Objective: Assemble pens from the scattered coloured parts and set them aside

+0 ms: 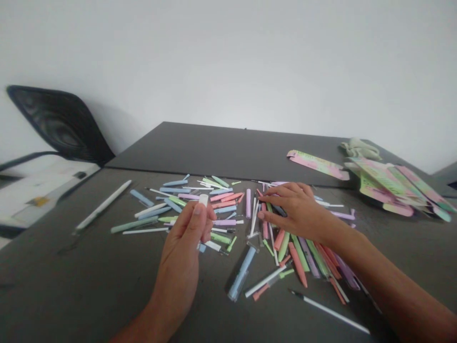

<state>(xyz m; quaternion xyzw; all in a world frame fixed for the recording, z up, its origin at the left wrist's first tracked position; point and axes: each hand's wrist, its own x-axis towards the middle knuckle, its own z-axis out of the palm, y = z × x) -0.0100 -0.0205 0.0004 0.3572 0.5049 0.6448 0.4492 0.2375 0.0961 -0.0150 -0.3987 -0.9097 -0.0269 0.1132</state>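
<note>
Across the dark table (93, 281): two heaps of loose pen parts, both hands above them.
Chair: black mesh back (59, 121), left of table.
Right heap: coral barrels (298, 264), green and purple ones, white refills, small clips; jumbled, unsorted by colour.
Left heap: blue barrels (174, 183), coral, green, white and purple pieces, refills among them; mostly separate parts, so most work looks undone.
Carton pile: printed pink-green cartons (392, 186), flat-looking, far right; filled or not, can't tell.
Right hand: over right heap (291, 207), fingers loosely spread, thumb apart; contact with parts unclear.
Left hand: raised by left heap (187, 243), pinching an upright white pen piece (203, 199) between thumb and fingers; lower end mostly hidden.
Single carton: beside pile (317, 163), lying flat.
Cloth: greenish bundle (361, 148), behind cartons.
White pen: apart at far left (103, 206), looks whole; likeliest finished item.
Blue barrel: near edge (243, 271), clear part attached.
Lone refill: lower right (333, 312), dark tip, outside any barrel.
</note>
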